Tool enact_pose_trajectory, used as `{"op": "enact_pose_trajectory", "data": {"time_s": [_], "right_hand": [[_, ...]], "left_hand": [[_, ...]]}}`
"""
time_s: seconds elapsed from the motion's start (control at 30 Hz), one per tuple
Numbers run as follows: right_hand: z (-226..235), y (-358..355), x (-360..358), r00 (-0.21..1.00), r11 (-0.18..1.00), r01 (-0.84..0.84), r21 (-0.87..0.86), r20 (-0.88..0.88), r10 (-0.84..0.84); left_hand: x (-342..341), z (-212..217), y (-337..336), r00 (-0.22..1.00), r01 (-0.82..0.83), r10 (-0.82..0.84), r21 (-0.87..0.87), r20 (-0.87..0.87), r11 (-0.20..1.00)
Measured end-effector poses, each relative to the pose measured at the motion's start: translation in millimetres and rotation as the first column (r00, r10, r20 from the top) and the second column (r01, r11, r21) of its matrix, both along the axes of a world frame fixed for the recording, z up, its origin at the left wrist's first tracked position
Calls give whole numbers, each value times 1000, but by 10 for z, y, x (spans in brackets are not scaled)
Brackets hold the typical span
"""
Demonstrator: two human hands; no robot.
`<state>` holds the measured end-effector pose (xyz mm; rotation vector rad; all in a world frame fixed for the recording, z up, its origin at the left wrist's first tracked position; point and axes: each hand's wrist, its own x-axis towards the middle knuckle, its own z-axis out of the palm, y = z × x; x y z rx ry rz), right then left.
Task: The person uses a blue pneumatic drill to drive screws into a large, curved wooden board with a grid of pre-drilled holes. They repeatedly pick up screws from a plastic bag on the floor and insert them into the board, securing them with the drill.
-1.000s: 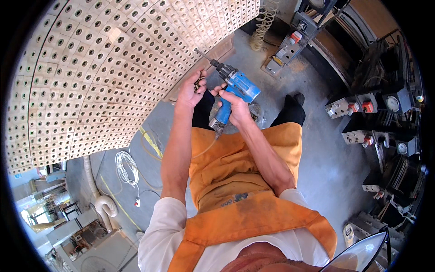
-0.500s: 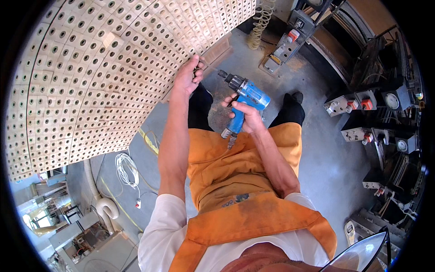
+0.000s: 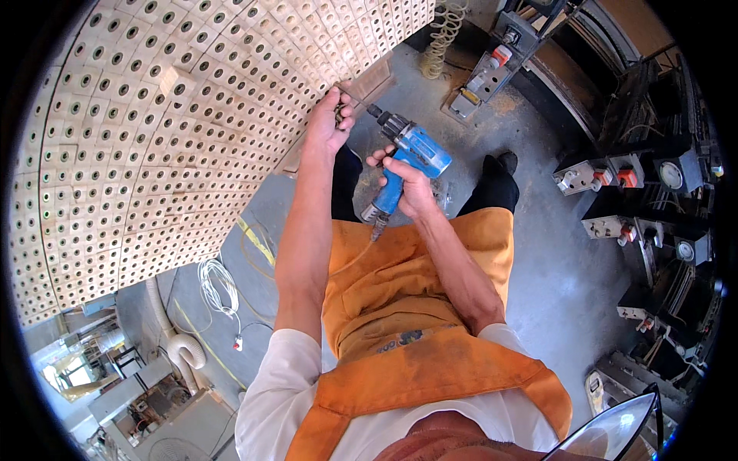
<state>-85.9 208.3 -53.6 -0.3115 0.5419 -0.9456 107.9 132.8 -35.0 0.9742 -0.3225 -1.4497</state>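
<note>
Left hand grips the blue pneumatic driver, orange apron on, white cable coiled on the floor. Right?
Wrong hand: the head view shows the blue pneumatic driver in the right hand. Orange apron on and white cable coiled on the floor stand.

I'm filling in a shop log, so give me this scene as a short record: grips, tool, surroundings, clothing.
Left grip: curled around small metal pieces, beside the block wall's edge
Right grip: wrapped around the handle of the blue power tool
Tool bit: thin, pointing toward the left fingertips; contact unclear
Hose: thin, attached at the handle's base
Block wall: pale wooden blocks with round holes, many dark-ringed
Floor: grey, with a coiled white cable
Clothing: orange apron, white shirt
</note>
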Motion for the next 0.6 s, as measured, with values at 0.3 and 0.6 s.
{"op": "enact_pose_trajectory", "data": {"time_s": [0.3, 0.6], "right_hand": [[40, -64, 78, 999, 1000, 19, 18, -46, -18], [1, -78, 113, 1000, 1000, 21, -14, -6, -21]], "left_hand": [[-19, -214, 253, 998, 53, -49, 112, -38, 992], [-77, -332, 587, 983, 109, -91, 109, -158, 988]]}}
